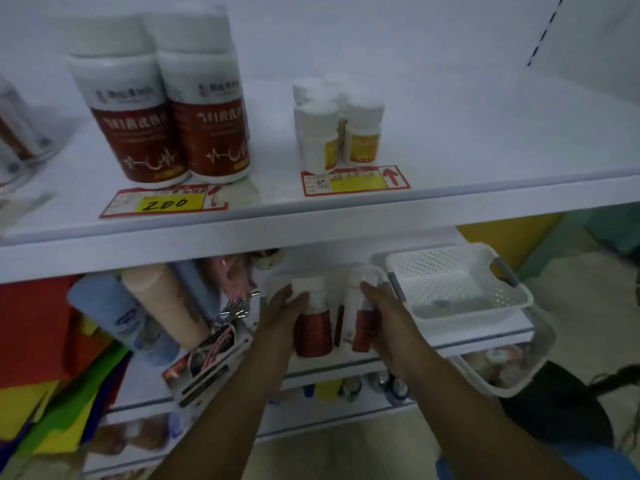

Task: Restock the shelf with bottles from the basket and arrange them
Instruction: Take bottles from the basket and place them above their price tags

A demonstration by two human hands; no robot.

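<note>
On the lower shelf [322, 367], each hand grips a red-labelled bottle. The left hand [282, 313] curls its fingers [294, 296] round the left bottle [313, 327], and the right hand [384, 313] wraps round the right bottle [360, 329]. Both bottles stand upright and close together, probably to start a neat row. The white basket [460, 289] sits just beside them at 3 o'clock, handy for reaching. At 12 o'clock, the upper shelf [485, 150] carries similar large bottles [173, 116].

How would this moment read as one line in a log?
left hand: grips left red-label bottle | right hand: grips right red-label bottle | both upright on lower shelf | white basket to their right
</note>
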